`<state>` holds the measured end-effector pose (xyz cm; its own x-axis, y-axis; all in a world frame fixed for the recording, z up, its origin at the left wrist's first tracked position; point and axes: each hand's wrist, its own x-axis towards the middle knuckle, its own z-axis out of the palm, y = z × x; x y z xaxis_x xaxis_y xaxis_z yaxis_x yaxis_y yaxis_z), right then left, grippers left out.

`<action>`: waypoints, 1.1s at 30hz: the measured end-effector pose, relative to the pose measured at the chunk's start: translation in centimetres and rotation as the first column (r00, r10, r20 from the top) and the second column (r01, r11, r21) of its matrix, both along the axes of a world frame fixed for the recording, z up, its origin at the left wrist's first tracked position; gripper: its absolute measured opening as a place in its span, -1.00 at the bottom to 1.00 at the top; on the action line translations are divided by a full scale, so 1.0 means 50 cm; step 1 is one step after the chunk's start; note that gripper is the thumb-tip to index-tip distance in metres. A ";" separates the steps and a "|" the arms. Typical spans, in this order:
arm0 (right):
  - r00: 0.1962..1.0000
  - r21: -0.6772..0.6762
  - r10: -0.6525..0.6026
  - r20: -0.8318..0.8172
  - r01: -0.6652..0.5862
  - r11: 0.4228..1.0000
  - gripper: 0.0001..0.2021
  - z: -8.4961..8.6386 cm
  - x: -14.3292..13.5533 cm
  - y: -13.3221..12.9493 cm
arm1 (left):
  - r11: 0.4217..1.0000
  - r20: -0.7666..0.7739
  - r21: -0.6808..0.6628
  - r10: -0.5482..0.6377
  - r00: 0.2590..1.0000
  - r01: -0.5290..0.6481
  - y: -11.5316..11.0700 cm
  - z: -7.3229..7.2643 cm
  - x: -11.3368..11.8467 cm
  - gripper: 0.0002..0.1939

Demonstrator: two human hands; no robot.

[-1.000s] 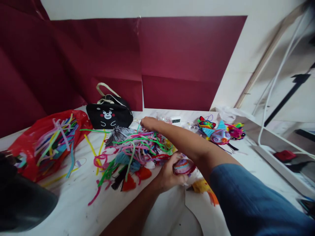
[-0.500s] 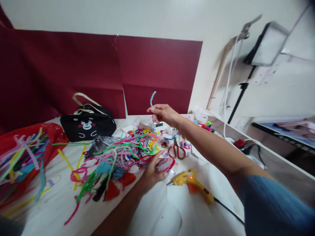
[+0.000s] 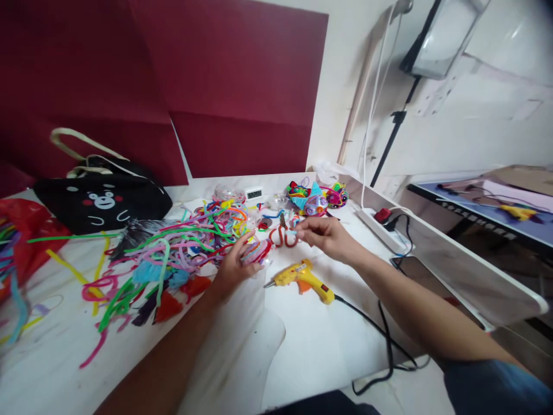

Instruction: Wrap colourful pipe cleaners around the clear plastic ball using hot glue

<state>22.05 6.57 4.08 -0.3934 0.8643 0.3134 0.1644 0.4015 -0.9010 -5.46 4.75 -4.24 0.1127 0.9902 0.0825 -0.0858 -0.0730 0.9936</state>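
My left hand rests on the white table and holds a small round coiled pipe-cleaner piece at the edge of a big pile of coloured pipe cleaners. My right hand hovers just right of it. Its fingertips are pinched on a short light blue pipe cleaner that barely shows, right above the red-handled scissors. A yellow glue gun lies on the table below both hands, and its black cord trails off to the right.
A black bag with a bear face and a red plastic bag of pipe cleaners sit at the left. Finished colourful pieces and a small white clock lie at the back. A white power strip runs along the table's right edge.
My right hand picked a light blue pipe cleaner from the far side of the pile, lifted it, then brought it down and nearer, beside the left hand. My head turned right.
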 end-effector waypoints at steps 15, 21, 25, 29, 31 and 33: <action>0.974 0.044 -0.029 0.227 0.019 0.999 -0.78 -0.095 0.002 -0.035 | 0.970 -0.362 0.208 0.196 0.911 -0.126 -0.007 0.008 -0.007 -0.05; 0.963 0.073 -0.050 0.264 0.032 0.997 -0.77 -0.097 -0.004 -0.047 | 0.960 -0.378 0.250 0.217 0.900 -0.126 -0.027 0.040 0.016 -0.14; 0.971 0.057 -0.078 0.226 0.066 0.996 -0.84 -0.102 -0.003 -0.052 | 0.956 -0.392 0.268 0.224 0.892 -0.122 -0.030 0.038 0.021 -0.13; 0.982 0.066 -0.080 0.170 0.069 0.995 -0.83 -0.110 -0.007 -0.055 | 0.951 -0.336 0.275 0.232 0.913 -0.140 -0.035 0.028 0.024 -0.09; 0.985 0.079 -0.085 0.153 0.074 0.994 -0.78 -0.115 -0.010 -0.056 | 0.966 -0.269 0.232 0.178 0.947 -0.116 -0.040 0.033 0.028 -0.08; 0.984 0.090 -0.116 0.132 0.105 0.990 -0.75 -0.119 -0.012 -0.054 | 0.983 -0.156 0.161 0.112 0.981 -0.087 -0.045 0.044 0.033 -0.09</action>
